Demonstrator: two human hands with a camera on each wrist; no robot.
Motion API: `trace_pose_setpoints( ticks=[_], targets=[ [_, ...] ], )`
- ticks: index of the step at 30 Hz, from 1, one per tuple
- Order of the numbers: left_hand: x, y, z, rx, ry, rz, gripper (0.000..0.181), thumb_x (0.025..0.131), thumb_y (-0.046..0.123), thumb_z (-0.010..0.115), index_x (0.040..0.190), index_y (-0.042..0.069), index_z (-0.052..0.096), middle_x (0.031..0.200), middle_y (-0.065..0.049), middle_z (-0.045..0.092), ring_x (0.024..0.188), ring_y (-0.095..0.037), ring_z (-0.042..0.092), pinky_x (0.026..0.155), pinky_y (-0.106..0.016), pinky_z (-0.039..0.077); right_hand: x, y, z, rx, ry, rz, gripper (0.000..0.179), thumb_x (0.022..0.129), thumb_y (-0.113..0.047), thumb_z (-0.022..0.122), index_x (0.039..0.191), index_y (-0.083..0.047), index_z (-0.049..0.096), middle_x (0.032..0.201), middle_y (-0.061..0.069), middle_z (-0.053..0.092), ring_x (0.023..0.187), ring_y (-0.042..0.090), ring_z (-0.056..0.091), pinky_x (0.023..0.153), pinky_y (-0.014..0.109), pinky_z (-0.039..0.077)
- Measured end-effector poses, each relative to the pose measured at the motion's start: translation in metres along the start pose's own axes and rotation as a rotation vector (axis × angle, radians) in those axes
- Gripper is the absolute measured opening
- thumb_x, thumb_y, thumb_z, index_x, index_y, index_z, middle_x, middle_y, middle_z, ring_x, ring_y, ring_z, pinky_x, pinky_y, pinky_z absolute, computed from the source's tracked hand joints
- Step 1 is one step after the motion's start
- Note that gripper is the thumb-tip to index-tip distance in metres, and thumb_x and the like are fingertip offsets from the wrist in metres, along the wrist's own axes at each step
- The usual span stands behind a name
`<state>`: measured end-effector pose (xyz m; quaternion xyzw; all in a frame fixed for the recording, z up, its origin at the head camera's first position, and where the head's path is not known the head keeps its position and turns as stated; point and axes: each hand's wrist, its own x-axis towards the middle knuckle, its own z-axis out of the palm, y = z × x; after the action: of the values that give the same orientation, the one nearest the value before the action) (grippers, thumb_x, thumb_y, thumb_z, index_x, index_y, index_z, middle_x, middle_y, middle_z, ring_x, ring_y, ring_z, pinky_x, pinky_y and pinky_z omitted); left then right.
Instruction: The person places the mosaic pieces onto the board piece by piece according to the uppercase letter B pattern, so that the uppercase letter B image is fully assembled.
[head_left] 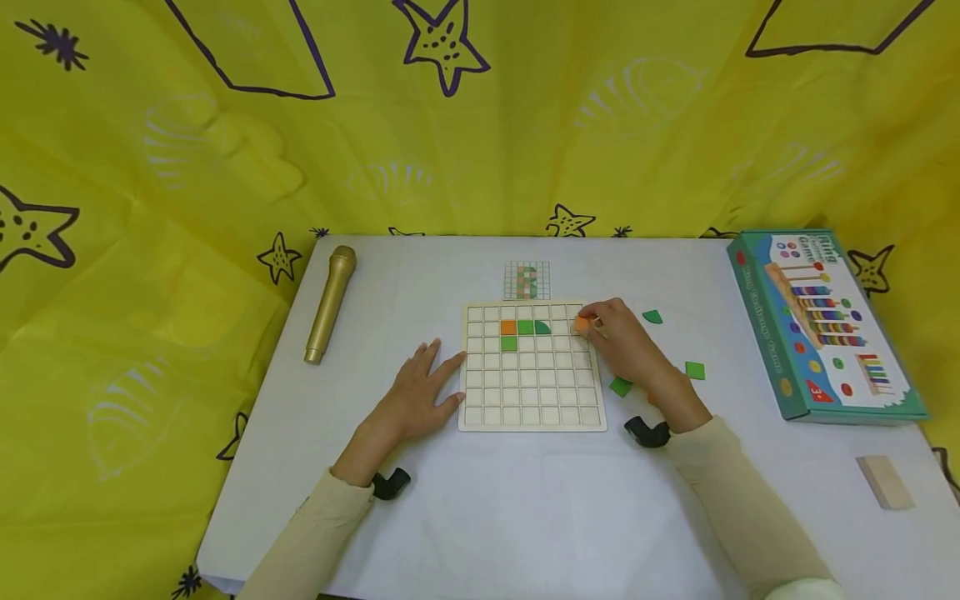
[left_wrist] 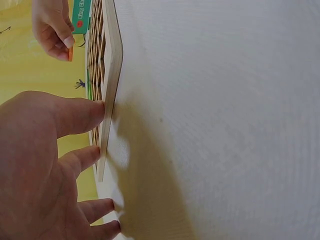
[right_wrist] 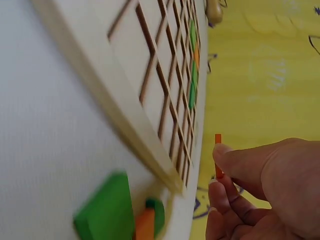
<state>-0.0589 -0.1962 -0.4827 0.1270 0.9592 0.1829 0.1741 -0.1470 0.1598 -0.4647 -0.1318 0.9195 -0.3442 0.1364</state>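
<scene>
A wooden grid board (head_left: 529, 389) lies on the white table, with an orange square tile (head_left: 508, 327), two green squares and a green quarter-round tile (head_left: 542, 327) set in its upper cells. My right hand (head_left: 624, 340) pinches another orange tile (right_wrist: 218, 156) between thumb and fingers, above the board's right edge. Fingers of my left hand (head_left: 416, 396) are spread, and the thumb and forefinger touch the board's left edge. Behind the board lies a small pattern card (head_left: 527, 281) printed with a grid and coloured shapes.
Loose green tiles (head_left: 695, 370) lie right of the board, one partly beneath the right hand; an orange piece (right_wrist: 145, 224) shows there too. A gold microphone (head_left: 331, 305) lies at left. At right stand a game box (head_left: 828, 329) and a wooden block (head_left: 885, 482).
</scene>
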Motion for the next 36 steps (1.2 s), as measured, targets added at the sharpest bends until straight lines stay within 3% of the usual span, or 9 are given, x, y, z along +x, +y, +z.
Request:
trace_pose_setpoints(
  ticks=[7,12,17,29,36],
  targets=[
    [0.000,0.001,-0.002,0.000,0.006,0.004,0.066,0.106,0.045,0.053,0.167,0.029,0.033,0.176,-0.020,0.010,0.163,-0.043,0.007,0.130,-0.060,0.014,0.007,-0.020,0.028,-0.058,-0.045,-0.072,0.032,0.107,-0.012,0.063,0.136,-0.001,0.061,0.129,0.019,0.057,0.117,0.035,0.055,0.103,0.052,0.046],
    [0.000,0.002,-0.003,-0.001,0.014,0.013,0.066,0.106,0.045,0.054,0.167,0.028,0.034,0.176,-0.021,0.011,0.163,-0.044,0.007,0.130,-0.060,0.014,0.009,-0.027,0.040,-0.123,-0.002,-0.134,0.022,0.103,-0.009,0.067,0.124,-0.003,0.066,0.125,0.017,0.061,0.120,0.036,0.057,0.100,0.054,0.043],
    [0.000,0.001,-0.002,-0.003,0.014,0.016,0.066,0.106,0.044,0.054,0.166,0.027,0.034,0.176,-0.021,0.011,0.163,-0.044,0.007,0.130,-0.061,0.015,0.007,-0.030,0.044,-0.120,0.021,-0.181,0.012,0.103,-0.007,0.067,0.113,-0.004,0.072,0.119,0.015,0.064,0.117,0.038,0.059,0.095,0.053,0.045],
    [-0.001,0.003,-0.002,-0.020,0.012,0.009,0.066,0.106,0.044,0.055,0.166,0.027,0.035,0.176,-0.020,0.010,0.163,-0.044,0.005,0.130,-0.061,0.013,-0.001,-0.029,0.042,-0.142,0.048,-0.223,0.018,0.100,-0.005,0.071,0.118,-0.003,0.075,0.123,0.015,0.060,0.112,0.037,0.058,0.094,0.052,0.047],
    [-0.002,0.004,-0.001,-0.028,0.007,-0.008,0.066,0.105,0.045,0.055,0.166,0.028,0.036,0.176,-0.019,0.010,0.163,-0.043,0.006,0.130,-0.060,0.014,-0.014,-0.012,0.017,-0.116,-0.002,-0.133,0.026,0.103,-0.007,0.066,0.129,-0.003,0.070,0.129,0.016,0.056,0.121,0.036,0.053,0.102,0.055,0.042]
  ],
)
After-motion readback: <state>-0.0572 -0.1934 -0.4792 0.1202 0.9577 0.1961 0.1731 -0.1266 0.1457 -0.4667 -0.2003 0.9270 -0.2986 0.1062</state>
